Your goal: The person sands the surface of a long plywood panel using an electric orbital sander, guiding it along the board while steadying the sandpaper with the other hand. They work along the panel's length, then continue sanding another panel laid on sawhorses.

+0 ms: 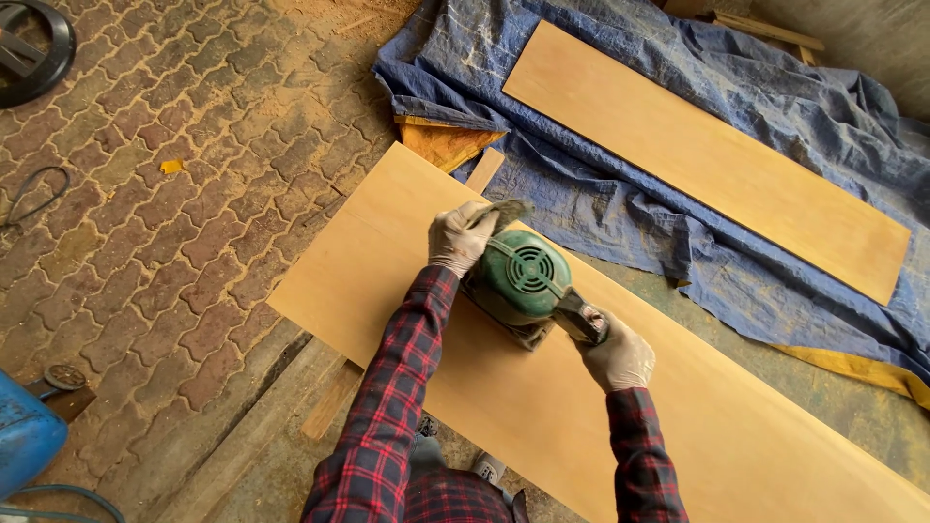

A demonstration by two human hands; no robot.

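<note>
Sander: green power sander (pixel 523 281) with a round vented top, sitting flat on the near plywood board (pixel 387 281), towards the board's left half and close to its far edge.
Left hand: gloved left hand (pixel 458 238) clenched over the front of the sander, fingers wrapped round its nose; a scrap of grey cloth or glove cuff sticks out past the knuckles.
Right hand: gloved right hand (pixel 620 356) clasped round the dark rear handle (pixel 579 318) of the sander, thumb side up.
Sleeves: both arms in red and dark checked sleeves (pixel 392 407), reaching forward from the bottom edge of the head view.
Near board: long pale sheet running from upper left to lower right, resting on a wooden batten (pixel 334 395) that shows beneath its near edge.
Far board: second pale board (pixel 707 160) lying on a crumpled blue tarp (pixel 620 232), well apart from the sander.
Ground: brick paving (pixel 174 223) on the left, dusted with sawdust.
Left edge: blue container (pixel 24 436) at the lower corner, a black cable (pixel 34 194) looped on the bricks, and part of a black round thing (pixel 34 48) at the top corner.
</note>
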